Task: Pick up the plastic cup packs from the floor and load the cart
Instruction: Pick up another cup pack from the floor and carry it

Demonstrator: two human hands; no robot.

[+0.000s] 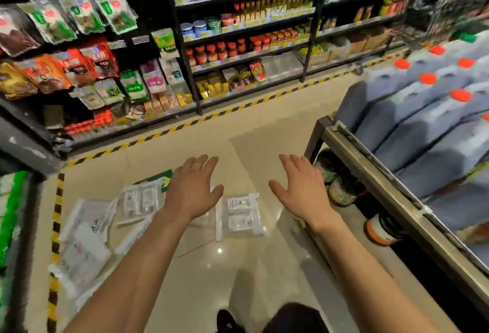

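Several clear plastic cup packs lie on the beige floor. One pack [240, 216] sits between my hands, another [139, 201] is just left of my left wrist, and a loose pile [84, 240] spreads at the lower left. My left hand [194, 189] hovers above the packs, fingers spread, holding nothing; it hides part of one pack. My right hand [300, 188] is also open and empty, to the right of the middle pack. A wire shopping cart [447, 7] is visible, blurred, at the far upper right.
A metal display stand [375, 174] with blue jugs with red caps [423, 126] fills the right side, tubs under it. Stocked shelves [238, 41] line the far side behind yellow-black floor tape [211, 117]. A green sign [158, 178] lies under the packs. My shoe [227, 322] is below.
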